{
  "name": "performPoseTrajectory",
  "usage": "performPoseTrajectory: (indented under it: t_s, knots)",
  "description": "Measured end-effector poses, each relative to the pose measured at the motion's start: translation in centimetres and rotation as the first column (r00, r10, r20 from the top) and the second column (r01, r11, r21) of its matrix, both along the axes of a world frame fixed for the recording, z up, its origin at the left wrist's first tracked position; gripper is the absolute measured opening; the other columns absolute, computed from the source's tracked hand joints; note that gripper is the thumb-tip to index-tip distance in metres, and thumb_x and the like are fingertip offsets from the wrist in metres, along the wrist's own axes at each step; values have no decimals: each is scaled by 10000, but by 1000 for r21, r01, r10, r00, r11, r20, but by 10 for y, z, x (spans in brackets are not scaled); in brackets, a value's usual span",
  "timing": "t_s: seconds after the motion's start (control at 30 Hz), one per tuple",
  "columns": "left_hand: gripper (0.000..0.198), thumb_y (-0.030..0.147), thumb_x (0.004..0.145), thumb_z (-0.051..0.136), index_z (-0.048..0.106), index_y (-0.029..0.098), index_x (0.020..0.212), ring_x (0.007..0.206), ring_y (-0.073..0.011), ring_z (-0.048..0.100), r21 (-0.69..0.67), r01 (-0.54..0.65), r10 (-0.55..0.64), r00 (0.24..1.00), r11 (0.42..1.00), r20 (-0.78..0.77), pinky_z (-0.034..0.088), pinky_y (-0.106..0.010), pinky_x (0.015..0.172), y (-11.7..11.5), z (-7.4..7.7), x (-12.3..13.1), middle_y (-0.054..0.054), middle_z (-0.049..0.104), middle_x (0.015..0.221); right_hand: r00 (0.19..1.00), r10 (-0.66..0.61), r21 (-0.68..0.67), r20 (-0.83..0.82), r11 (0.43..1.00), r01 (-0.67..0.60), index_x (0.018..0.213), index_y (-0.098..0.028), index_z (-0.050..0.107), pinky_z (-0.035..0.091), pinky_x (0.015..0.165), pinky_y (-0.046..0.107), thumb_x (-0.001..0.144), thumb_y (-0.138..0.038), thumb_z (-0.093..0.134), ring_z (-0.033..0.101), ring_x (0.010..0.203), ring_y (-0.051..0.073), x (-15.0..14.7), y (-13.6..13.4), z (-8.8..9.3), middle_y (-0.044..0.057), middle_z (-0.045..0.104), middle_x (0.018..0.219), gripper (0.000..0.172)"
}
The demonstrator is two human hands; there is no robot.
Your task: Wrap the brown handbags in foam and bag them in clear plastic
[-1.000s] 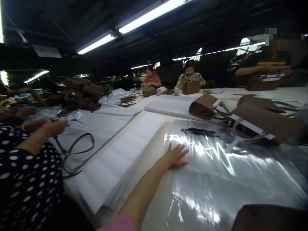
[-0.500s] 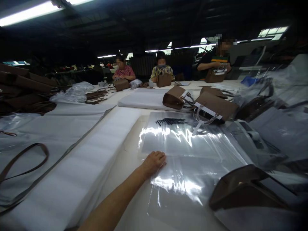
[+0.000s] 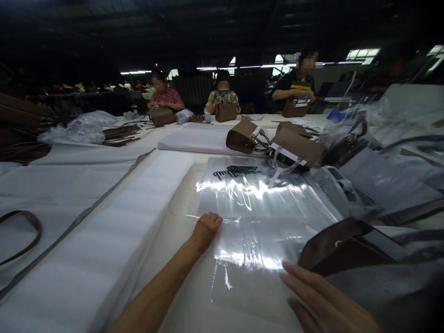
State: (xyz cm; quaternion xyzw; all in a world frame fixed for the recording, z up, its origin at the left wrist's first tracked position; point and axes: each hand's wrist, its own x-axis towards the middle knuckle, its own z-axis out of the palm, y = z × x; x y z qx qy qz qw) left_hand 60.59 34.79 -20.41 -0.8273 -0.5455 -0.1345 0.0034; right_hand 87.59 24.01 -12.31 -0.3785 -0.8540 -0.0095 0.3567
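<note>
A clear plastic bag (image 3: 267, 233) with black lettering near its far end lies flat on the table, with bright glare across it. At its left edge, my left hand (image 3: 205, 229) is closed, fingers curled over the film and pinching it. My right hand (image 3: 322, 296) has its fingers stretched out and apart over the bag's near right side; I cannot tell whether the fingertips touch the film. Just beyond that hand sits a brown handbag (image 3: 342, 249), partly covered by a pale wrapping.
White foam sheets (image 3: 114, 222) lie along the left, beside a brown strap (image 3: 33, 226). Brown handbags (image 3: 294, 145) with wrapped handles stand at the far end, near a grey tape dispenser (image 3: 342, 189). Three people (image 3: 225, 99) handle bags across the table.
My right hand has come into view from the lower right. My left hand's fingers have curled tighter at the bag's edge. The camera view has turned somewhat to the right.
</note>
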Motion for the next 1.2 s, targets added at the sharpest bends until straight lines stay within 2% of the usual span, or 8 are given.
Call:
performPoseTrajectory:
  t_s: [0.17, 0.37, 0.5, 0.63, 0.83, 0.93, 1.07, 1.2]
  knots:
    - [104, 140, 816, 465, 522, 168, 734, 702, -140, 509, -58, -115, 119, 990, 992, 70, 391, -251, 641, -27, 19, -10, -17, 561, 750, 995, -97, -478, -13, 875, 79, 801, -168, 614, 484, 529, 229, 873, -202, 411, 582, 609, 124, -66, 42, -34, 10, 615, 704, 218]
    - [185, 275, 839, 474, 563, 202, 693, 586, -90, 534, -223, -83, 104, 991, 971, 85, 353, -186, 535, -34, 38, -12, 54, 584, 633, 976, -38, -21, 212, 999, 43, 1101, -117, 554, 461, 706, 341, 806, -62, 427, 542, 845, 202, -116, 45, -69, 115, 595, 1011, 326]
    - [230, 251, 859, 413, 554, 187, 688, 590, -120, 545, -210, -116, 118, 993, 971, -2, 326, -210, 512, -28, 56, -6, 18, 594, 655, 923, -143, -3, 358, 988, 154, 1043, -112, 579, 421, 608, 353, 773, -54, 460, 508, 688, 205, -122, 36, -67, 89, 599, 786, 301]
    - [188, 176, 847, 394, 539, 173, 727, 600, -157, 541, -139, -109, 92, 988, 984, -125, 338, -248, 528, -32, 79, 6, -18, 583, 690, 960, -134, 65, 247, 991, 121, 1106, -73, 548, 410, 815, 368, 739, 31, 390, 490, 981, 236, -128, 36, -62, 142, 549, 1123, 413]
    - [265, -35, 744, 335, 508, 163, 708, 661, -196, 534, 41, -35, 46, 954, 999, -296, 395, -317, 619, -62, 117, 30, -34, 549, 685, 810, -322, -248, 490, 839, 484, 1196, -42, 493, 477, 679, 391, 770, -32, 445, 588, 739, 242, -121, 47, -55, 141, 633, 844, 429]
    - [231, -32, 717, 377, 494, 165, 685, 614, -191, 525, 147, 38, 19, 930, 988, -368, 410, -311, 576, -72, 123, 44, -24, 534, 646, 858, -293, -295, 422, 850, 436, 1053, -125, 585, 484, 560, 294, 789, -31, 431, 591, 714, 203, -118, 41, -39, 90, 632, 808, 320]
    - [216, -31, 678, 407, 480, 172, 664, 575, -194, 512, 179, 142, -57, 909, 974, -413, 418, -317, 536, -88, 120, 53, -19, 528, 629, 924, -310, -183, 224, 918, 352, 1049, -96, 598, 411, 916, 397, 793, -50, 453, 526, 1041, 246, -114, 51, -39, 142, 573, 1120, 298]
    - [230, -34, 651, 407, 454, 191, 643, 548, -201, 487, 193, 247, -134, 877, 950, -461, 408, -330, 514, -108, 124, 47, -11, 509, 614, 901, -420, -280, 107, 857, 433, 996, -25, 611, 443, 846, 406, 838, -126, 423, 612, 790, 200, -112, 72, -56, 125, 652, 786, 265]
